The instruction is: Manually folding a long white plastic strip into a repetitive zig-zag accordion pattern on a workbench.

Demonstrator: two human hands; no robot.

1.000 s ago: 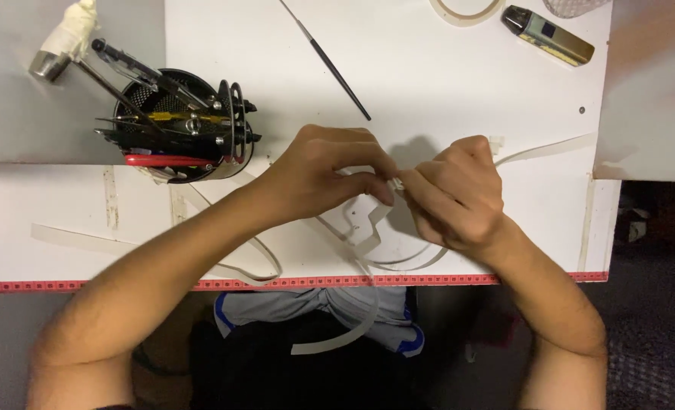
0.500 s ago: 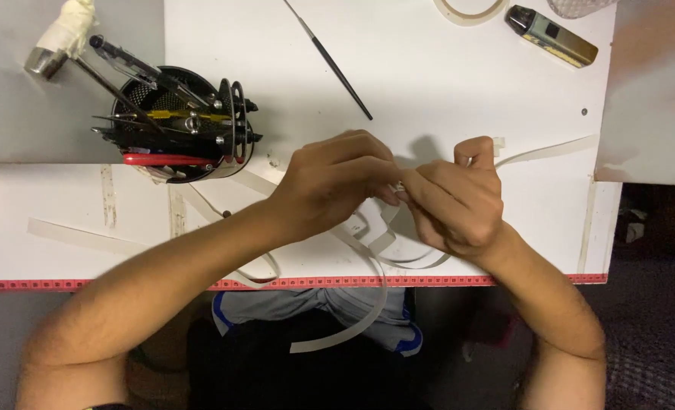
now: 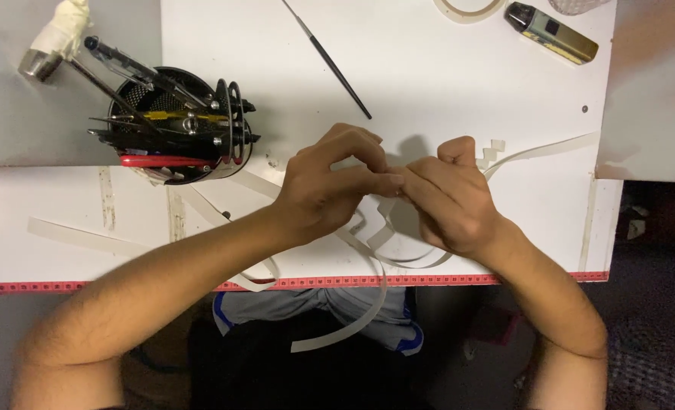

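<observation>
Paper strip [image 3: 368,247] curls off table [image 3: 444,83] edge. Left hand [image 3: 330,186] and right hand [image 3: 447,201] meet fingertips, apparently pinching a folded strip end between them. Beyond: tool cup [image 3: 182,125], thin brush [image 3: 330,62].

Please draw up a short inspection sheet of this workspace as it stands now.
Surface: white tabletop with a red front edge strip.
Job's things: thin white paper strip, zigzag-folded, pinched between both hands.
Clutter: black mesh tool holder full of tools; thin black rod; loose paper strips; small olive rectangular device.
Hands: left hand and right hand meet fingertip to fingertip.
Cables: nothing seen.
Surroundings: dark floor.
</observation>
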